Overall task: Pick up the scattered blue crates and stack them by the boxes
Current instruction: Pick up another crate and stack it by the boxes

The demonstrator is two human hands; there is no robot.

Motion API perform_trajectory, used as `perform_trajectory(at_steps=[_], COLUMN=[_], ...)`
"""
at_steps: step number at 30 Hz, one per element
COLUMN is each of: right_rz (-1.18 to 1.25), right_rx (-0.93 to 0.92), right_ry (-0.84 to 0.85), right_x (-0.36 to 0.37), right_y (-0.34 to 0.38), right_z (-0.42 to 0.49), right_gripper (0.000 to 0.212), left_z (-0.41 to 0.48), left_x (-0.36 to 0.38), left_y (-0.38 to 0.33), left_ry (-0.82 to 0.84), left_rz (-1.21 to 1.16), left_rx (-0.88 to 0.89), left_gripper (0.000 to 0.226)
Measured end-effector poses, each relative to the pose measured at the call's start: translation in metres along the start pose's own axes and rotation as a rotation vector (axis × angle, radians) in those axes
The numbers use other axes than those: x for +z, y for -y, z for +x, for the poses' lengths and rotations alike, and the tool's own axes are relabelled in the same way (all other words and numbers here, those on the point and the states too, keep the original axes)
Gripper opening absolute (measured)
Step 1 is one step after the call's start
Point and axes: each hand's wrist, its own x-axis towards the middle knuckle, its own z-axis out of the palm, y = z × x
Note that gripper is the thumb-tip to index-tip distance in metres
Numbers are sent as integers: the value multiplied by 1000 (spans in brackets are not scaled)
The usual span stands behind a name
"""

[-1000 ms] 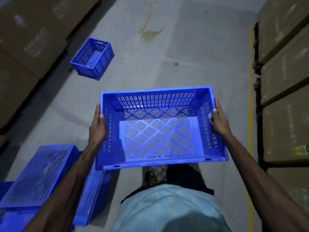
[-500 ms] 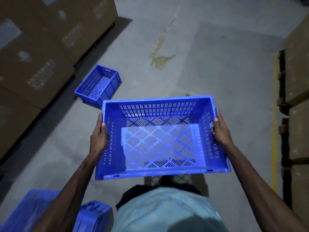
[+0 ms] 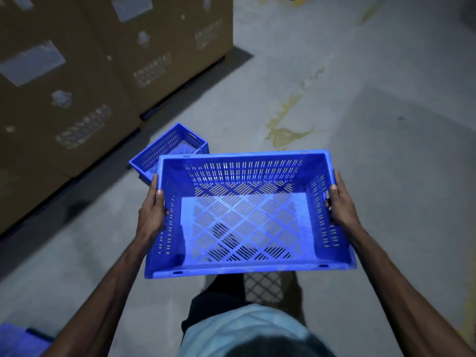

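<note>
I hold an empty blue crate (image 3: 247, 217) with slotted walls and a lattice floor, level in front of my body. My left hand (image 3: 152, 215) grips its left wall and my right hand (image 3: 341, 206) grips its right wall. A second blue crate (image 3: 167, 150) lies on the concrete floor just beyond the held one, beside the tall cardboard boxes (image 3: 85, 73) on the left; the held crate hides its near corner. A bit of more blue crates (image 3: 18, 340) shows at the bottom left corner.
The grey concrete floor (image 3: 360, 86) stretches ahead and to the right, with a yellowish stain (image 3: 286, 132) on it. The boxes stand on dark pallets along the left side.
The view has swung left and forward: the boxes and the floor crate are now nearer, the crates at bottom left slid almost out of view, and the right-hand boxes are gone. My grip is unchanged.
</note>
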Motion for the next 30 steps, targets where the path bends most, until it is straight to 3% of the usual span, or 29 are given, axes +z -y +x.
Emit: perform_trajectory(at_steps=[3,7,12,24,30], right_rz=[-5,-30,-44,-75,-84], right_rx=[-16,-82,-121,-261,-350], right_ry=[37,68,171,488,624], right_x=[36,75,126,286,346], right_y=[39,87,162,274,343], right_z=[90,203,303,529,593], right_gripper=[50,68,50,50,44], left_z=[85,182,275,397,444], left_x=[9,5,-8,-15,-19], left_y=[-7,-31,-52,-67,-85], left_ry=[-41,-101,-184,-390,-520], left_rz=[-25,-90,-82,21,-17], left_rx=[-68,-119,-179,-309,-386], left_gripper=[45,45,45,51,46])
